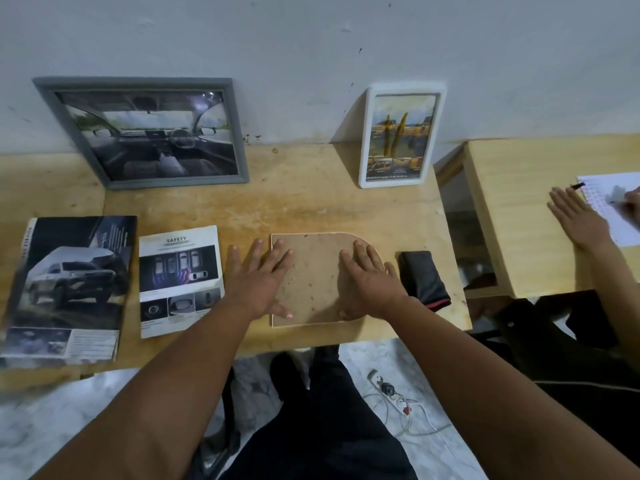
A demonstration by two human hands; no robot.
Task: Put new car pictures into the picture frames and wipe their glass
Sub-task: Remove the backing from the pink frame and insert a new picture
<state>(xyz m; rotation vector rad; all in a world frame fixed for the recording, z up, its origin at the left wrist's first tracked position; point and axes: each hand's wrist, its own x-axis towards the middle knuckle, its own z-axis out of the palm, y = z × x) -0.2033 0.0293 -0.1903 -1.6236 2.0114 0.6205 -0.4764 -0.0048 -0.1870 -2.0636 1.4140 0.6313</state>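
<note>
A picture frame (313, 271) lies face down on the wooden table (311, 206), its brown backing board up, one far corner rounded. My left hand (258, 277) rests flat on its left edge, fingers spread, thumb on the near corner. My right hand (367, 282) presses flat on its right side. A grey frame (145, 131) with a car-interior picture leans on the wall at the back left. A white frame (400, 135) with a yellow-car picture leans at the back right. A dark folded cloth (422, 275) lies just right of my right hand.
A car brochure stack (69, 289) lies at the left, with a "SAFETY" leaflet (180, 278) beside it. Another person's hand (578, 220) rests on a second table (512, 216) at the right, by a sheet of paper. A power strip with cables (394, 396) lies on the floor.
</note>
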